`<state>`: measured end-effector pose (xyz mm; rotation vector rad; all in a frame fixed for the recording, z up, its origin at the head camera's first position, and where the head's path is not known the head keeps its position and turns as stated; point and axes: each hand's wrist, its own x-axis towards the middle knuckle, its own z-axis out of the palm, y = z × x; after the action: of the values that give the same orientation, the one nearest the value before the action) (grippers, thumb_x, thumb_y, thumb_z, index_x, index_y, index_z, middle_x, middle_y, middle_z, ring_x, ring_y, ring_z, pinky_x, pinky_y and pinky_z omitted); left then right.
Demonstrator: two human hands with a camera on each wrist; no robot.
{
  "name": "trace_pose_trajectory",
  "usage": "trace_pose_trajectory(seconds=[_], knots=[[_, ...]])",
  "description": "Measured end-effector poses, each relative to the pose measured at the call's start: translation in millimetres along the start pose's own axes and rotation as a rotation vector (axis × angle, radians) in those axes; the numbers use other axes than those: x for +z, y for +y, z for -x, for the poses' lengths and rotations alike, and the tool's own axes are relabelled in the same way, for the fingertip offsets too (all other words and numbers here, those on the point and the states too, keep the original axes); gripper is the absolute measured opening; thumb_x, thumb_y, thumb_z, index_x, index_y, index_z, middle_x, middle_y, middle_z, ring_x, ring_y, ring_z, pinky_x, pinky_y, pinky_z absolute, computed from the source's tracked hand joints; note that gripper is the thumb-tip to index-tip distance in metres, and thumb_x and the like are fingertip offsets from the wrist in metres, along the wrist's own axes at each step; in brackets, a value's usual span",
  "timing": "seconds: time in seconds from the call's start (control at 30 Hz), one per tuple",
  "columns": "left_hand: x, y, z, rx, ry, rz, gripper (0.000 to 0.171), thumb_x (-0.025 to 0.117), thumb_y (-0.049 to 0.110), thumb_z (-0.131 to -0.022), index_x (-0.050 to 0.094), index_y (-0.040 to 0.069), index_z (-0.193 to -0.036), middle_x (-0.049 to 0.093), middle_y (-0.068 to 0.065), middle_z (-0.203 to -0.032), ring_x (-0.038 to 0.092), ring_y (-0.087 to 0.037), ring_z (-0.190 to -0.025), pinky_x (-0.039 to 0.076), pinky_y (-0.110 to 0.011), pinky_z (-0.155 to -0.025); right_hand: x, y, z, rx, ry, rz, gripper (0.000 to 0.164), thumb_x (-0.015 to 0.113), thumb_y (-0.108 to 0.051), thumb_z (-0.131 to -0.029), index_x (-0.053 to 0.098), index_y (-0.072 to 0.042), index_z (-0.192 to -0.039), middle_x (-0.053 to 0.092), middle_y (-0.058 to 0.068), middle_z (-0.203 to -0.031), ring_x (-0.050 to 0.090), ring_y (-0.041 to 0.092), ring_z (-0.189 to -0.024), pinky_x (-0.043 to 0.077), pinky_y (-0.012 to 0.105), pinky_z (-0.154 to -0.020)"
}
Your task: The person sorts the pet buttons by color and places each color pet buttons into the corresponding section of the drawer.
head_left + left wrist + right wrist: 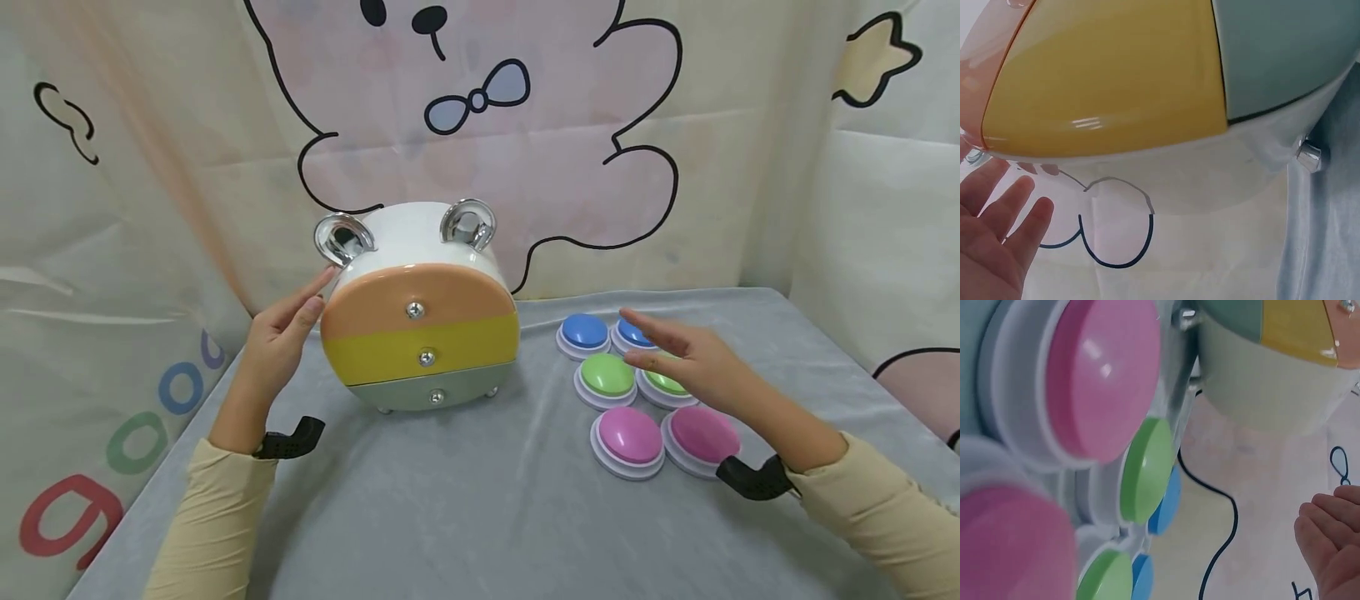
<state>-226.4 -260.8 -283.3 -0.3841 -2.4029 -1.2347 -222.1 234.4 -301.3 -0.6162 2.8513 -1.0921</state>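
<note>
A small rounded drawer box has orange, yellow and grey-green drawer fronts with round silver knobs, and two shiny silver ears on its white top. At its left side is my left hand, fingers extended close to the box below the left ear; whether they touch it I cannot tell. My right hand hovers over several dome push buttons with its fingers straight, holding nothing. These are blue, green and pink on white bases, in pairs; the hand partly hides the right-hand blue and green ones.
Grey cloth covers the table. Behind it hangs a pale curtain printed with a cartoon animal, and more printed cloth closes off both sides. Each wrist wears a black strap with a protruding mount.
</note>
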Motion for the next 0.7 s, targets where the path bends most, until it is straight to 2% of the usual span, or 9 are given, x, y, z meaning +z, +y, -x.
trace_pose_trajectory(seconds=[0.1, 0.17, 0.23, 0.33, 0.4, 0.47, 0.6, 0.7], knots=[[0.2, 0.5, -0.4, 0.016, 0.008, 0.004, 0.041, 0.046, 0.029, -0.106, 0.048, 0.027, -0.148, 0.045, 0.007, -0.155, 0.042, -0.003, -0.143, 0.039, -0.032, -0.117, 4, -9, 0, -0.033, -0.002, -0.061, 0.059, 0.059, -0.035, -0.1, 0.038, -0.027, -0.154, 0.043, 0.006, -0.157, 0.043, 0.037, -0.142, 0.05, 0.052, -0.104], [0.0, 0.4, -0.4, 0.02, 0.004, 0.004, 0.042, 0.046, 0.029, -0.106, 0.048, 0.028, -0.148, 0.044, 0.008, -0.155, 0.041, -0.002, -0.143, 0.039, -0.032, -0.118, 7, -16, 0, -0.044, -0.007, -0.096, 0.058, 0.06, -0.034, -0.1, 0.04, -0.027, -0.153, 0.044, 0.002, -0.157, 0.043, 0.033, -0.143, 0.051, 0.036, -0.104], [-0.2, 0.1, -0.2, 0.019, -0.006, 0.003, 0.042, 0.046, 0.028, -0.106, 0.046, 0.029, -0.149, 0.043, 0.009, -0.156, 0.039, -0.002, -0.144, 0.038, -0.032, -0.118, 9, -22, -2, -0.05, -0.011, -0.141, 0.056, 0.06, -0.033, -0.1, 0.042, -0.027, -0.152, 0.045, -0.001, -0.156, 0.044, 0.029, -0.143, 0.049, 0.021, -0.102], [0.3, -1.0, 0.3, 0.023, -0.026, 0.013, 0.043, 0.046, 0.028, -0.106, 0.046, 0.029, -0.149, 0.042, 0.009, -0.157, 0.038, -0.001, -0.145, 0.037, -0.026, -0.118, 13, -30, -4, -0.05, -0.018, -0.221, 0.054, 0.061, -0.032, -0.099, 0.045, -0.027, -0.15, 0.048, -0.001, -0.154, 0.052, 0.016, -0.137, 0.045, 0.008, -0.096], [1.4, -1.5, 0.4, 0.022, -0.043, 0.015, 0.043, 0.046, 0.028, -0.106, 0.046, 0.03, -0.149, 0.041, 0.009, -0.157, 0.037, 0.001, -0.145, 0.036, -0.021, -0.117, 17, -35, -6, -0.051, -0.03, -0.266, 0.052, 0.061, -0.032, -0.099, 0.048, -0.026, -0.149, 0.05, -0.001, -0.152, 0.055, 0.005, -0.132, 0.047, 0.008, -0.095], [2.9, -1.9, 0.2, 0.017, -0.057, 0.006, 0.043, 0.046, 0.03, -0.106, 0.045, 0.033, -0.149, 0.041, 0.01, -0.157, 0.036, 0.003, -0.144, 0.036, -0.019, -0.116, 20, -40, -8, -0.06, -0.051, -0.3, 0.052, 0.062, -0.031, -0.099, 0.049, -0.025, -0.148, 0.051, 0.0, -0.151, 0.056, 0.001, -0.13, 0.049, 0.01, -0.095], [5.1, -2.7, 0.0, 0.002, -0.064, -0.02, 0.042, 0.046, 0.033, -0.106, 0.044, 0.036, -0.148, 0.041, 0.013, -0.156, 0.036, 0.005, -0.144, 0.037, -0.02, -0.116, 30, -49, -13, -0.108, -0.101, -0.352, 0.052, 0.064, -0.026, -0.098, 0.05, -0.019, -0.147, 0.052, 0.003, -0.151, 0.051, 0.018, -0.138, 0.05, 0.016, -0.098], [4.9, -3.6, 0.4, 0.004, -0.053, -0.014, 0.042, 0.045, 0.032, -0.106, 0.044, 0.034, -0.148, 0.042, 0.013, -0.155, 0.035, 0.006, -0.143, 0.036, -0.014, -0.114, 37, -56, -19, -0.126, -0.132, -0.406, 0.05, 0.064, -0.026, -0.098, 0.053, -0.016, -0.145, 0.053, 0.006, -0.15, 0.05, 0.026, -0.139, 0.052, 0.023, -0.101]])
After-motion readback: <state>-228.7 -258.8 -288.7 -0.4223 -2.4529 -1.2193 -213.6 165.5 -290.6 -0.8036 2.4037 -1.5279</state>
